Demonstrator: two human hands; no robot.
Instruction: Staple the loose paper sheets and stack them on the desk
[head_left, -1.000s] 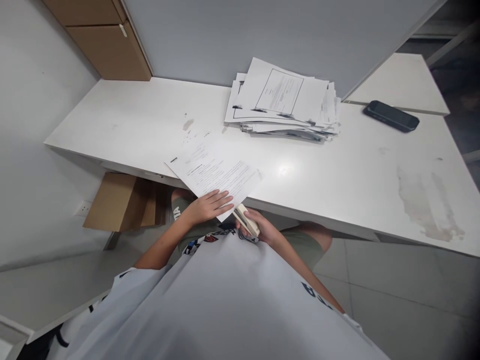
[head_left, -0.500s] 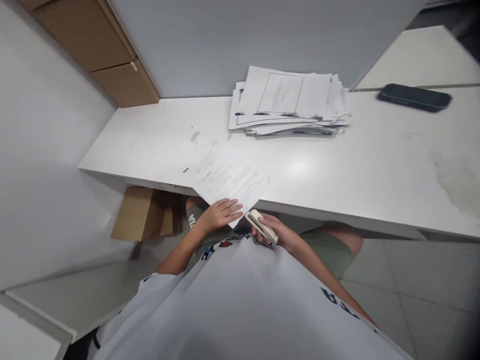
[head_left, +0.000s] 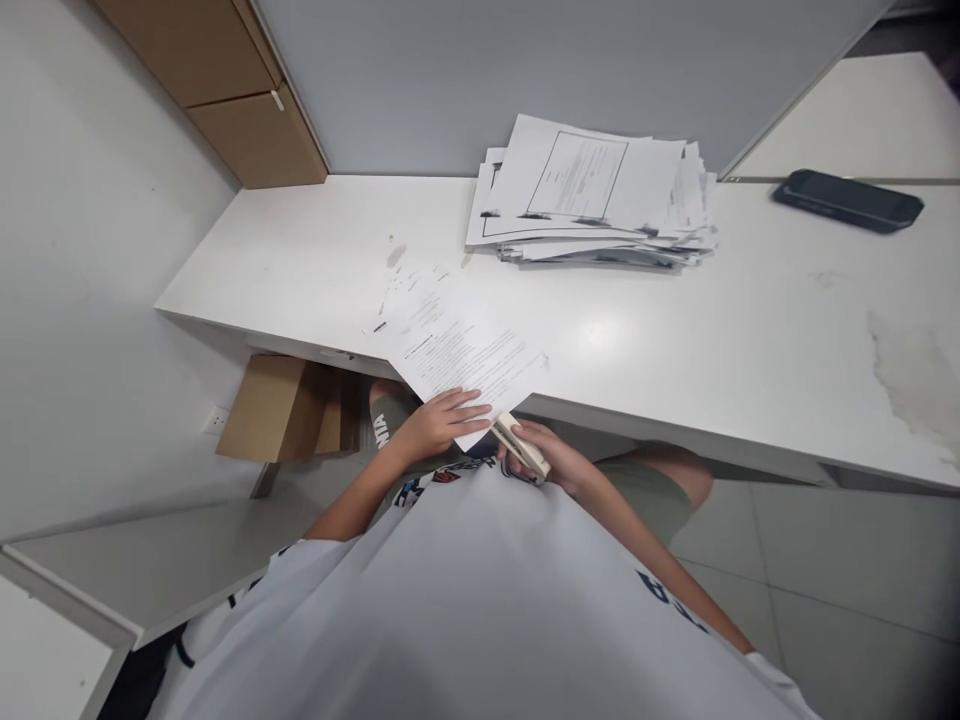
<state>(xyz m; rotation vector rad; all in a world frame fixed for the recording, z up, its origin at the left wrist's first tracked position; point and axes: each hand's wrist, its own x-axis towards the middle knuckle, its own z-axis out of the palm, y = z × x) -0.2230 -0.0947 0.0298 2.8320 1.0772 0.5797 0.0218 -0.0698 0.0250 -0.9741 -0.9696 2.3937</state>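
A printed sheet of paper (head_left: 480, 360) lies slanted on the white desk, its near corner jutting past the front edge over my lap. My left hand (head_left: 442, 422) holds that overhanging part, fingers stretched across the top; its thumb is hidden, apparently underneath. Whether more sheets lie below, I cannot tell. In my right hand (head_left: 551, 455) is a cream-coloured stapler (head_left: 523, 446), gripped along its body. The stapler's front end is at the paper's near corner, close to my left fingertips; whether the corner sits between its jaws is unclear.
A thick, uneven stack of printed papers (head_left: 585, 190) stands at the back of the desk (head_left: 675, 350) against a grey partition. A dark phone (head_left: 847, 200) lies at the right. Below the desk on the left is an open cardboard box (head_left: 262, 410).
My right hand has brought the stapler slightly left, up to the paper's corner. My left hand stays on the paper. The whole view has shifted a little.
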